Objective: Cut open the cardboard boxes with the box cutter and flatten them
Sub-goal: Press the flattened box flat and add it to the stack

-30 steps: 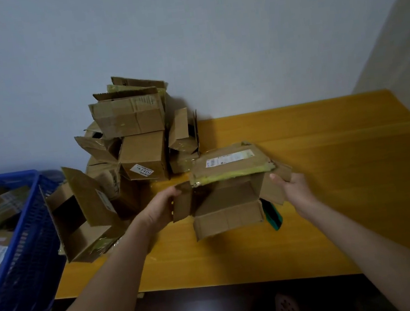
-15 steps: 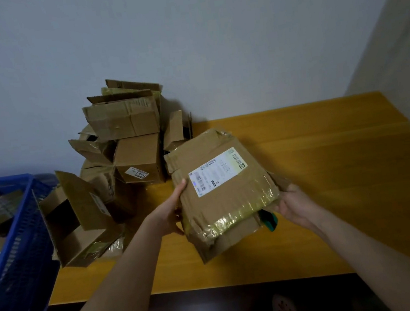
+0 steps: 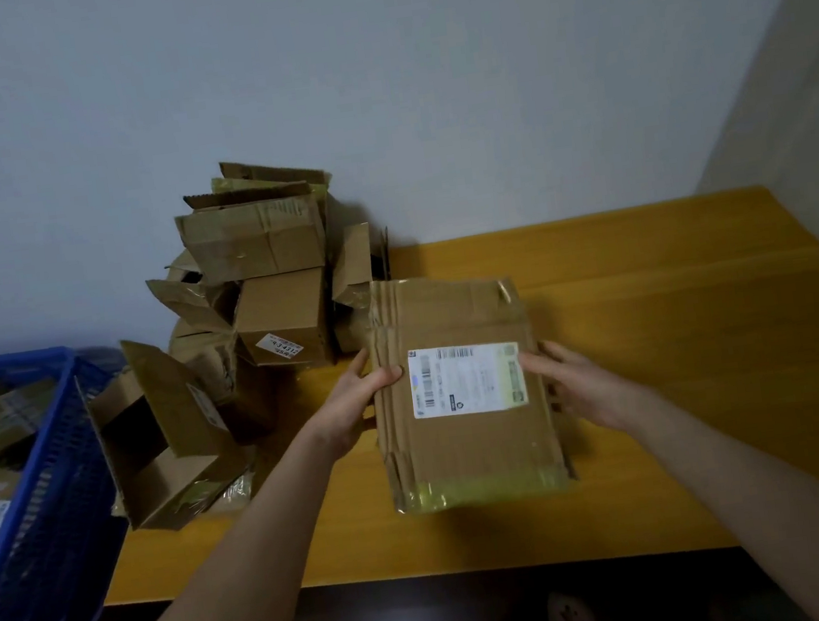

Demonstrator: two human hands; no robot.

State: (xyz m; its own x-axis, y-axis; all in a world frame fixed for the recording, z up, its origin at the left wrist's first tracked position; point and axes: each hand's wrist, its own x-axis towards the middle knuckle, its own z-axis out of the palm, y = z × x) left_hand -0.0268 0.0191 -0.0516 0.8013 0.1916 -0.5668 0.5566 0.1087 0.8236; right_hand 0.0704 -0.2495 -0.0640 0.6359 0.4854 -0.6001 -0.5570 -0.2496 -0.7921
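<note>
A flattened cardboard box with a white shipping label and yellowish tape along its near edge lies flat over the wooden table. My left hand grips its left edge, thumb on top. My right hand holds the right edge, thumb on the label's side. The box cutter is not visible; it was under the box a moment ago.
A pile of cardboard boxes leans against the wall at the table's back left. An opened box lies on its side near the left edge. A blue plastic crate with flattened cardboard stands left of the table.
The box was open with flaps hanging, then tilted label-up; now it is pressed flat and level between both hands. The teal box cutter seen under it is now hidden.
</note>
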